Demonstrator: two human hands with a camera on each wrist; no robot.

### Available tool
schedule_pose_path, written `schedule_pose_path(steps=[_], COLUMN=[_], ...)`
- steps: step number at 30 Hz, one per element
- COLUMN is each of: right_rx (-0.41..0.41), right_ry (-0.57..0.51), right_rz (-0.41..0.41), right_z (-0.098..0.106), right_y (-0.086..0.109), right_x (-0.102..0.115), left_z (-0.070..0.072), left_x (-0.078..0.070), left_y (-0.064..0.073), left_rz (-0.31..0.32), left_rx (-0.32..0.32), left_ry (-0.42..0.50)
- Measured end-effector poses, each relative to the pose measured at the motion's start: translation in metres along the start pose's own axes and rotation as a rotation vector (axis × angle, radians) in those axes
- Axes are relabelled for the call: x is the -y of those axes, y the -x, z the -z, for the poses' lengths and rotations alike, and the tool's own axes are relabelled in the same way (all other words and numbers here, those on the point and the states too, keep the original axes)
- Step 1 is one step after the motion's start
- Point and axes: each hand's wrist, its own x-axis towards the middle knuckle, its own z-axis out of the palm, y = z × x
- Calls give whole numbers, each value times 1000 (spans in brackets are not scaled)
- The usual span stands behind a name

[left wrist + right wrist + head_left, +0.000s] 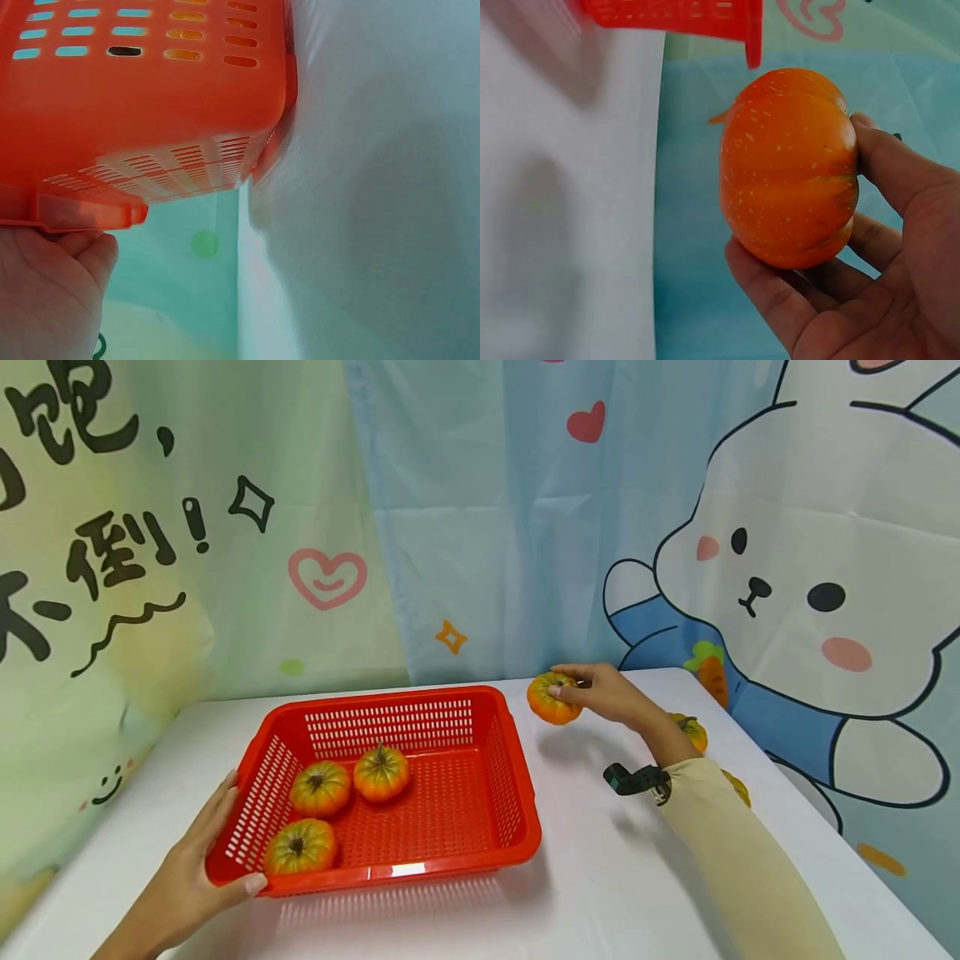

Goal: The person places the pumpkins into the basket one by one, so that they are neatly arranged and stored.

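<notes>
My right hand (600,692) holds a small orange pumpkin (554,698) above the table, right of the red plastic basket (450,862). In the right wrist view, the thumb and fingers grip the pumpkin (787,169) from both sides. At the basket's left front corner, my left hand (187,868) grips the rim. The left wrist view has its fingers (97,255) against the underside of the rim. Inside the basket, toward the left, sit three pumpkins: one at the back (381,773), one left of it (320,789) and one at the front (301,847).
Beyond my right forearm, two more pumpkins lie on the table, one farther back (692,732) and one nearer (738,787), both partly hidden by the arm. A white cloth covers the table (585,877). A printed curtain (465,527) hangs behind it.
</notes>
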Motion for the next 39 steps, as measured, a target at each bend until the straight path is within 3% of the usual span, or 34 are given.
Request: schedule_pose_path(steps=[6,21,31,39], right_rx=[-7,12,65,145], right_ry=[-30,-57,-4,11], right_rz=[25,116,198,269], right_z=[-3,-15,-25,-42], right_y=[-2,-6,-11,-17], right_x=[18,49,67,88], left_z=[0,1,1,1], left_x=[0,-1,-1,-1], left_y=[1,0,-1,0], left_rz=[-28,-9,37,12], left_rx=[-13,-11,9,-2], left_ry=[15,3,-23,-5])
